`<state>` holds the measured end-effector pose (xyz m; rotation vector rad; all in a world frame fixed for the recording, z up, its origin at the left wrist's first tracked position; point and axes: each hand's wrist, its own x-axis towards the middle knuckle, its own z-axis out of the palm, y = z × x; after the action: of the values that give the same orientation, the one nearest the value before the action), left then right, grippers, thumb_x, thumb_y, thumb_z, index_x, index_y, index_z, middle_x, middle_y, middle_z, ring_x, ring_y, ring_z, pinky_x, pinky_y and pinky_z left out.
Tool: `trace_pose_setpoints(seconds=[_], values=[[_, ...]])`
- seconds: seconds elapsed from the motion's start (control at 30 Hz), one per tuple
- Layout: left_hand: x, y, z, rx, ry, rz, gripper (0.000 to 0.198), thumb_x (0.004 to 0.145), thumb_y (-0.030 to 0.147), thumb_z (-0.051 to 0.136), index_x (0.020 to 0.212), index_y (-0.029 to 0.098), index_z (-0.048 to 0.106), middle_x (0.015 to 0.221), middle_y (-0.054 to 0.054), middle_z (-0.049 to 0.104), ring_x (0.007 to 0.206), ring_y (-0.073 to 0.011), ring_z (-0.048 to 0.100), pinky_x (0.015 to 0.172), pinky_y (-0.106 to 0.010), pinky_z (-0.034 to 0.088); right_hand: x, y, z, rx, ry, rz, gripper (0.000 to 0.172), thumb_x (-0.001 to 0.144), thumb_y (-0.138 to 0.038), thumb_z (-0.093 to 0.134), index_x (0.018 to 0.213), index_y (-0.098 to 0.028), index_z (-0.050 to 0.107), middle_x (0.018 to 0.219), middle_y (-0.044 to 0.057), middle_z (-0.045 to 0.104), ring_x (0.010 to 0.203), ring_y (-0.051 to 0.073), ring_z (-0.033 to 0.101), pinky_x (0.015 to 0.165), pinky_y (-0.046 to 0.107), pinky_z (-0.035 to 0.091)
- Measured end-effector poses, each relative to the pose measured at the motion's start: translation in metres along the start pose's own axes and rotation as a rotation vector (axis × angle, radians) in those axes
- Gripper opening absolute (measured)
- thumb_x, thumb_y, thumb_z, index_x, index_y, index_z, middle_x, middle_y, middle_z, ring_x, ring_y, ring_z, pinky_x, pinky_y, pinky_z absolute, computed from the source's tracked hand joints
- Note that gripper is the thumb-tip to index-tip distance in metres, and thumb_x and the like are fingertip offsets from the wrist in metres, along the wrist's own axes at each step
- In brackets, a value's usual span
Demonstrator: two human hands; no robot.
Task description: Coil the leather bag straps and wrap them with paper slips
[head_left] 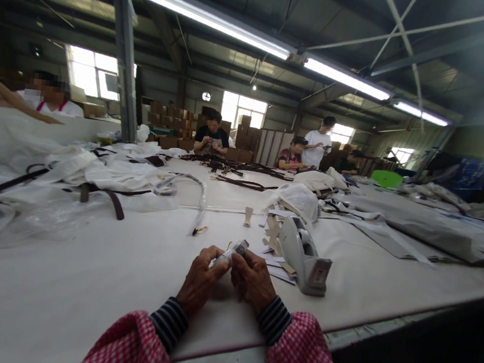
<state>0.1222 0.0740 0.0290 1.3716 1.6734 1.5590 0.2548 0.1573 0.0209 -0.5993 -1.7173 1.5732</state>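
Both my hands meet above the table near its front edge. My left hand (204, 273) is closed round a small bundle (232, 251) that looks wrapped in clear plastic, with a dark end at the upper right. My right hand (252, 277) pinches that same end; its thumb lies along the near side. Part of the bundle is hidden behind my fingers, so its kind does not show. To the right of my hands stands a grey tape dispenser (303, 255). Beyond them lies a plastic-wrapped strap (201, 203) with a brass-coloured metal end.
Cut card pieces (273, 234) and paper strips (278, 270) lie beside the dispenser. Clear plastic wrap and dark straps (117, 205) are heaped at the left. Grey sheets (433, 226) cover the right side. Several people work across the table, one (212, 137) straight ahead.
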Motion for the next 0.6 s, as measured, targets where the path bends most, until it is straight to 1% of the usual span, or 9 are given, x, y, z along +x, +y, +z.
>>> trace_pose_setpoints(seconds=[0.1,0.17,0.23,0.3,0.33,0.37,0.43,0.5,0.6], values=[[0.000,0.002,0.000,-0.217,-0.058,-0.119,0.034,0.083,0.051,0.059,0.073,0.018,0.060,0.066,0.001,0.060,0.060,-0.0158,0.052,0.057,-0.027,0.042,0.000,0.001,0.000,0.000,-0.048,-0.041,0.041,0.088,-0.059,0.059,0.080,-0.019,0.054,0.058,-0.003,0.059,0.039,0.010,0.051,0.038,0.020,0.037],[0.001,0.002,-0.001,-0.274,-0.066,-0.160,0.037,0.084,0.053,0.057,0.075,0.018,0.059,0.065,0.001,0.060,0.057,-0.0148,0.050,0.055,-0.026,0.040,0.002,0.002,0.000,-0.085,-0.039,-0.115,0.038,0.092,-0.055,0.054,0.075,-0.020,0.051,0.061,-0.002,0.059,0.043,0.010,0.051,0.041,0.022,0.039],[0.001,0.002,-0.001,-0.256,-0.048,-0.162,0.037,0.085,0.054,0.055,0.078,0.018,0.059,0.064,0.002,0.057,0.056,-0.0142,0.049,0.052,-0.025,0.040,0.001,0.002,0.000,-0.287,0.086,-0.265,0.031,0.094,-0.045,0.054,0.075,-0.021,0.051,0.065,-0.001,0.059,0.050,0.012,0.052,0.049,0.024,0.044],[0.000,0.003,-0.002,-0.229,-0.026,-0.154,0.036,0.085,0.053,0.057,0.077,0.018,0.059,0.062,0.004,0.053,0.055,-0.0135,0.046,0.051,-0.024,0.037,-0.002,0.002,0.001,-0.546,0.260,-0.477,0.016,0.093,-0.033,0.056,0.084,-0.020,0.056,0.076,0.002,0.061,0.065,0.017,0.056,0.062,0.028,0.048],[-0.002,0.003,-0.002,-0.201,-0.014,-0.144,0.036,0.084,0.053,0.059,0.076,0.018,0.058,0.061,0.004,0.051,0.055,-0.0132,0.045,0.051,-0.024,0.036,-0.004,0.002,0.001,-0.663,0.315,-0.582,0.009,0.092,-0.028,0.056,0.092,-0.020,0.060,0.083,0.004,0.062,0.075,0.019,0.058,0.069,0.031,0.049],[-0.004,0.004,-0.002,-0.157,-0.002,-0.128,0.037,0.084,0.054,0.060,0.073,0.018,0.057,0.060,0.005,0.050,0.056,-0.0133,0.046,0.052,-0.024,0.036,-0.007,0.001,0.002,-0.759,0.335,-0.675,0.011,0.092,-0.024,0.056,0.101,-0.021,0.061,0.092,0.006,0.063,0.085,0.022,0.058,0.075,0.033,0.049],[-0.010,0.006,-0.006,-0.019,0.015,-0.075,0.040,0.084,0.056,0.060,0.072,0.018,0.058,0.063,0.003,0.053,0.062,-0.0153,0.050,0.056,-0.025,0.039,-0.013,-0.001,0.004,-0.898,0.308,-0.814,0.021,0.093,-0.020,0.054,0.111,-0.025,0.063,0.109,0.008,0.062,0.099,0.024,0.055,0.080,0.035,0.048],[-0.015,0.007,-0.015,0.158,-0.003,0.004,0.042,0.086,0.059,0.056,0.077,0.019,0.062,0.072,0.001,0.061,0.073,-0.0197,0.056,0.064,-0.029,0.045,-0.017,-0.002,0.006,-1.000,0.272,-0.898,0.022,0.093,-0.018,0.054,0.111,-0.029,0.063,0.116,0.006,0.061,0.102,0.024,0.053,0.079,0.034,0.046],[-0.022,0.010,-0.034,0.398,-0.058,0.107,0.039,0.087,0.059,0.056,0.084,0.022,0.066,0.087,-0.002,0.068,0.086,-0.0255,0.061,0.076,-0.036,0.050,-0.021,-0.005,0.008,-1.102,0.191,-0.982,0.020,0.094,-0.021,0.055,0.112,-0.027,0.061,0.111,0.003,0.065,0.099,0.023,0.054,0.074,0.033,0.045]])
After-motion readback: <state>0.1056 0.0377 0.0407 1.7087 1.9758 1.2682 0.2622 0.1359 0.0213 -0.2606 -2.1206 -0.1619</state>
